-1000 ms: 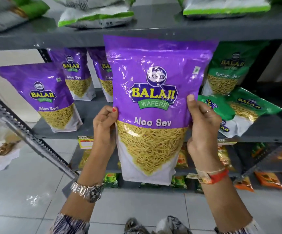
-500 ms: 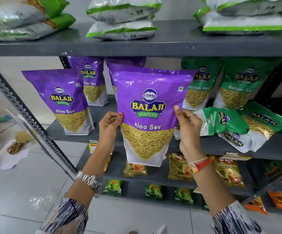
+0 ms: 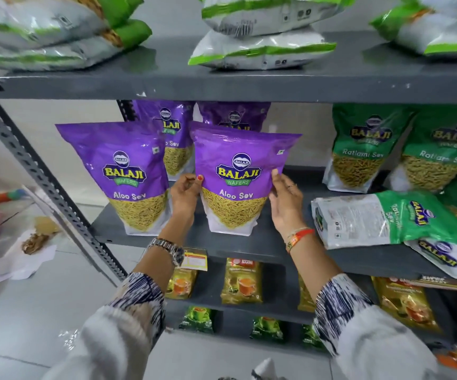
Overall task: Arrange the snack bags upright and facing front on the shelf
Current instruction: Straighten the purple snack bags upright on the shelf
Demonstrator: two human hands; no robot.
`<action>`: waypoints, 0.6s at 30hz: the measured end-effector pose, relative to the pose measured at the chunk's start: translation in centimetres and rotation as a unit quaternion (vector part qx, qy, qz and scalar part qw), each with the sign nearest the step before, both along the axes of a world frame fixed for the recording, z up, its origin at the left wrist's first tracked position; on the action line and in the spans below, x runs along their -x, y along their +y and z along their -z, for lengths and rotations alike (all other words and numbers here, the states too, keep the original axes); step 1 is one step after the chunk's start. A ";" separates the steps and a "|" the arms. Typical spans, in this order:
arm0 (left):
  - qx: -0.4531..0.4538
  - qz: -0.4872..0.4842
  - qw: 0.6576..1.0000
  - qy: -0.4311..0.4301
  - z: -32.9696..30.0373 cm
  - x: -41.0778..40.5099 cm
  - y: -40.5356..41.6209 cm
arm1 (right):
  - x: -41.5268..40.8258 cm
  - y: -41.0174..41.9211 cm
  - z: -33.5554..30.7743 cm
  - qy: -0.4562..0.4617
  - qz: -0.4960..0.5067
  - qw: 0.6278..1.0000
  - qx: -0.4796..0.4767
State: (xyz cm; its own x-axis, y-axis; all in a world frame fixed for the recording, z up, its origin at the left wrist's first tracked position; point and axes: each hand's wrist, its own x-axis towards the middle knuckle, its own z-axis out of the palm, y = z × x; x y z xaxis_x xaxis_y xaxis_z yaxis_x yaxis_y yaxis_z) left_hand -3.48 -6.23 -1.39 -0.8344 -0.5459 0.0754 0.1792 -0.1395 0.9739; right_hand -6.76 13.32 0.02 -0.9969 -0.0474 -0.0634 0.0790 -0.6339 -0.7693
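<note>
A purple Balaji Aloo Sev bag [image 3: 238, 182] stands upright, front facing me, on the grey middle shelf [image 3: 249, 244]. My left hand [image 3: 184, 194] grips its left edge, thumb on the front. My right hand [image 3: 284, 204] presses against its right edge. Another purple bag [image 3: 128, 171] stands upright just to the left, and two more [image 3: 172, 124] [image 3: 235, 116] stand behind. To the right, two green Ratlami Sev bags [image 3: 364, 149] [image 3: 441, 154] stand at the back, while green bags [image 3: 386, 218] [image 3: 441, 259] lie flat in front of them.
The top shelf holds white-and-green bags [image 3: 263, 48] lying flat in stacks. A slotted metal post [image 3: 43, 174] slants down on the left. Lower shelves carry tea packets [image 3: 242, 281]. Paper and scraps [image 3: 16, 256] lie on the tiled floor at left.
Both hands have carried the purple bag forward and down from mid-air onto the middle shelf, where its base now rests in front of the rear purple bag.
</note>
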 end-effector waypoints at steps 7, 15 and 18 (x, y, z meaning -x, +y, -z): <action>-0.045 -0.056 0.997 -0.008 1.3 0.7 -1.3 | 0.8 -2.4 -0.1 0.029 0.008 0.999 -0.038; -0.043 -0.096 0.994 -0.002 2.0 0.2 -0.9 | 0.1 -3.2 0.4 0.030 0.016 0.997 -0.065; -0.032 -0.114 0.993 0.002 2.2 -0.1 -0.3 | -0.1 -2.5 0.7 0.032 0.036 0.996 -0.081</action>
State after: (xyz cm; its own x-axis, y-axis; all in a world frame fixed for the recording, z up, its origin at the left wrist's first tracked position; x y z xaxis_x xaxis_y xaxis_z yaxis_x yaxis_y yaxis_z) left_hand -3.34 -6.50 -3.60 -0.6891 -0.7237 0.0376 0.2166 -0.1561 0.9637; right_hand -6.69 10.80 -0.72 -0.9996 0.0298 -0.0002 -0.0148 -0.5030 -0.8641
